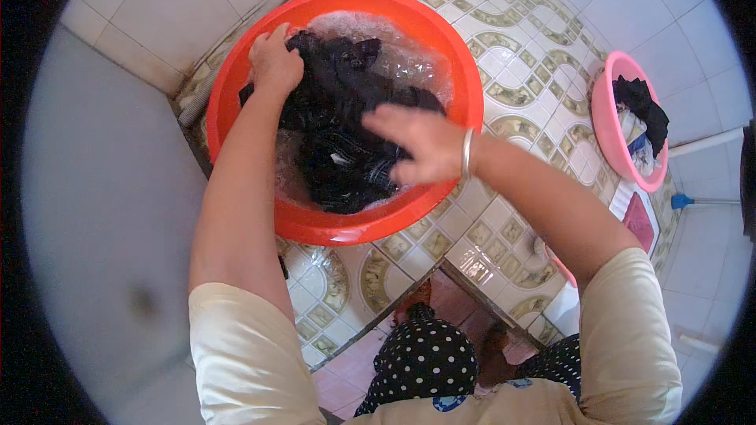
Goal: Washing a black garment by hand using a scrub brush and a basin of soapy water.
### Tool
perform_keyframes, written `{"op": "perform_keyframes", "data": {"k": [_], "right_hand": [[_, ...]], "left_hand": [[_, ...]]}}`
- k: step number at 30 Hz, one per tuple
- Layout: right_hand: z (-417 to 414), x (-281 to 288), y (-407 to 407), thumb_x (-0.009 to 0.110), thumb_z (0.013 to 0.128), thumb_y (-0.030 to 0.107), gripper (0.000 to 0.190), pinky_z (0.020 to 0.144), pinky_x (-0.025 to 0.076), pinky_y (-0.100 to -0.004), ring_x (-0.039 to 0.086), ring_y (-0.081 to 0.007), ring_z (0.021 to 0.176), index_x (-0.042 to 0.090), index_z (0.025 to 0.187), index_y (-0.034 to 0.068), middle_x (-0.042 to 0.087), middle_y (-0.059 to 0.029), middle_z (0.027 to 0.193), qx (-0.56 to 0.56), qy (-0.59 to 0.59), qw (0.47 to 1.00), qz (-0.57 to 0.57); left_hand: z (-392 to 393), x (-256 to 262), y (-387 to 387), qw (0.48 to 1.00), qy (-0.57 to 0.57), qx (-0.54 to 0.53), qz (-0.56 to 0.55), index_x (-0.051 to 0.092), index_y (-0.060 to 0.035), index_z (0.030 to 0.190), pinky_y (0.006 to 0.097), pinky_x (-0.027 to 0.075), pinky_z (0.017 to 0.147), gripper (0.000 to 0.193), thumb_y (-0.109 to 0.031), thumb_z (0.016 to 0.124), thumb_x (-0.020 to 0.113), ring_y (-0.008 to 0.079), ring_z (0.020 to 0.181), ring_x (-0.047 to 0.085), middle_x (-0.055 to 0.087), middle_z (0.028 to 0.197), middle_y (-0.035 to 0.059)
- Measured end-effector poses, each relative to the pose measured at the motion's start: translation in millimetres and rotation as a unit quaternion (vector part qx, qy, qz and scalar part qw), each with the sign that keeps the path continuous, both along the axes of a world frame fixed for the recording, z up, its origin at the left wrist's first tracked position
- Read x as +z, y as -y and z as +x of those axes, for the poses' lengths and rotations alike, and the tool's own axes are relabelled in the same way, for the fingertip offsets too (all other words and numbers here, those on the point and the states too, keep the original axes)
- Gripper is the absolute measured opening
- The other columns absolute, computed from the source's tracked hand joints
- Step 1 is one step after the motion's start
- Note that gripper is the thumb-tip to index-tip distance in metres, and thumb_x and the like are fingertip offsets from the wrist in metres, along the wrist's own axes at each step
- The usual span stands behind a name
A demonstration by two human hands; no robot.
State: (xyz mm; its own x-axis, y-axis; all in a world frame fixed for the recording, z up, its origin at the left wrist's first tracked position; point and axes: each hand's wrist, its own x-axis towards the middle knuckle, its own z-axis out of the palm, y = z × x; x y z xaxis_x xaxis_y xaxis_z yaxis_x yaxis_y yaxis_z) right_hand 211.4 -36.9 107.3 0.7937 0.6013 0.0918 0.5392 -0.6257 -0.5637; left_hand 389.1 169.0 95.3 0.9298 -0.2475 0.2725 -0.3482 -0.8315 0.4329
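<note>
A red-orange plastic basin [466,71] full of soapy water stands on the tiled floor before me. Wet black clothing [348,88] is heaped in it, partly above the water, and a darker piece with pale stitch-like lines lies at its near side. At the basin's left side, my left hand [276,62] pinches the edge of the black clothing between thumb and fingers. My right hand [419,141], blurred and wearing a silver bangle [467,153], is over the right part of the heap. Its fingers are spread with nothing in them.
A pink basin [602,124] with black and pale cloth stands tilted by the right wall. Near it are a dark pink cloth [638,221] and a blue-ended rod [682,201]. A grey panel [112,189] rises at left. A floor step [437,268] lies in front of me.
</note>
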Motion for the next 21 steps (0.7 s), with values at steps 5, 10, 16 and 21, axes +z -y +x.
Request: {"op": "perform_keyframes", "data": {"k": [5,10,16,21], "right_hand": [[22.9,-15.5,20.1,0.061,0.074,0.021,0.053,0.095,0.035,-0.0418,0.044,-0.0407,0.109,0.043,0.122,0.008,0.044,-0.0247,0.119,-0.176,0.043,0.982,-0.042],[42.5,-33.3,-7.4,0.050,0.082,0.031,0.057,0.095,0.035,-0.0432,0.041,-0.0402,0.114,0.031,0.130,0.009,0.043,-0.0252,0.120,-0.234,-0.097,0.940,-0.229],[59.5,-47.2,-32.2,0.043,0.084,0.021,0.035,0.089,0.040,-0.0399,0.053,-0.0325,0.102,0.047,0.115,0.006,0.055,-0.0205,0.110,-0.336,-0.211,0.897,-0.194],[64.1,-64.6,-2.5,0.050,0.081,0.020,0.026,0.086,0.042,-0.0393,0.056,-0.0322,0.096,0.058,0.099,0.003,0.059,-0.0182,0.104,-0.309,-0.168,0.932,-0.082]], "left_hand": [[-58.4,-24.8,52.0,0.971,-0.116,-0.003,0.207,0.030,-0.0309,0.132,0.0631,0.025,0.089,0.062,-0.051,0.078,0.052,0.0376,0.123,0.025,0.015,0.141,0.0123],[-69.3,-33.9,56.2,0.962,-0.137,-0.021,0.236,0.040,-0.0248,0.124,0.0560,0.035,0.085,0.051,-0.049,0.080,0.049,0.0359,0.114,0.039,0.035,0.130,0.0143],[-53.6,-45.1,59.4,0.946,-0.131,-0.053,0.292,0.054,-0.0121,0.105,0.0420,0.045,0.080,0.029,-0.027,0.082,0.047,0.0289,0.096,0.057,0.060,0.102,0.0126],[-70.0,-52.0,49.9,0.987,-0.148,-0.002,0.060,0.062,-0.0119,0.093,0.0421,0.044,0.078,0.023,-0.024,0.074,0.060,0.0276,0.091,0.059,0.063,0.092,0.0125]]}}
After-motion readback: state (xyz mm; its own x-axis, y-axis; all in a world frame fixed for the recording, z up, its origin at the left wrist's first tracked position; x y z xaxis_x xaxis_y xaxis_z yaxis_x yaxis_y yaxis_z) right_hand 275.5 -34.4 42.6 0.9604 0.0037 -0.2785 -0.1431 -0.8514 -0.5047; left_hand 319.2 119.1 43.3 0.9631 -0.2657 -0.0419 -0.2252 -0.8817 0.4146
